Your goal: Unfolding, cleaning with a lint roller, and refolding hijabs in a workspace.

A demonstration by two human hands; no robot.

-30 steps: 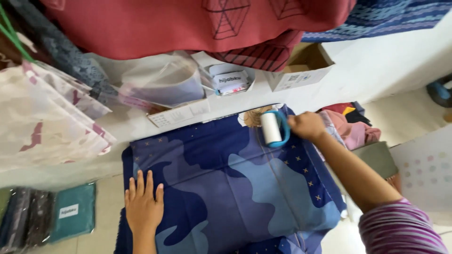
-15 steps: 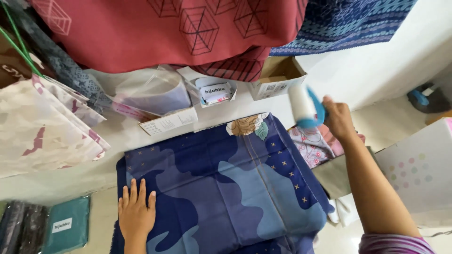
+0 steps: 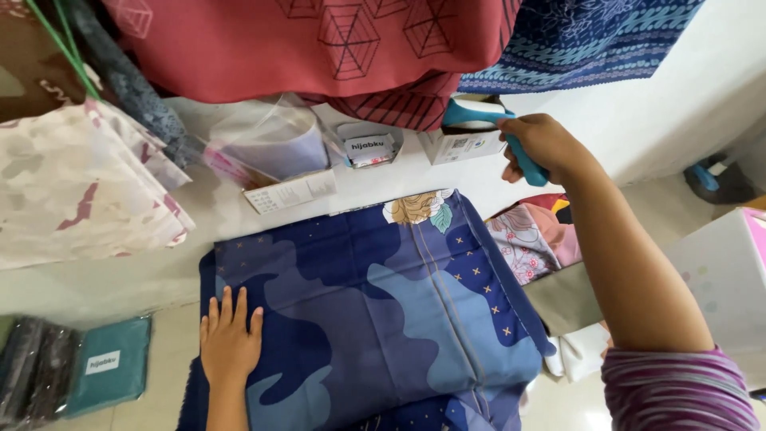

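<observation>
I am pressing my left hand (image 3: 230, 339) flat on the blue patterned cloth (image 3: 375, 303) at lower centre, pinning it smooth, while my right hand (image 3: 541, 146), gripping the teal lint roller (image 3: 481, 114), is hovering at upper right.

**Cloth and packets around the white surface**

Red fabric with a web-like line print (image 3: 319, 40) hangs across the top, and a blue patterned cloth (image 3: 590, 36) hangs just beside it on the right. A pale cloth with maroon blotches (image 3: 80, 183) droops at the left edge. On the white surface (image 3: 144, 271) lie a clear plastic bag (image 3: 267, 140), a flat printed card (image 3: 291, 191) and a small open carton (image 3: 467, 144) — all near the back. A teal packet with a white label (image 3: 108, 367) sits at lower left, dark packets (image 3: 32, 371) touching its side. Folded pink and floral cloths (image 3: 531, 239) lie heaped at the right, beside a white box with pastel dots (image 3: 718, 279).
</observation>
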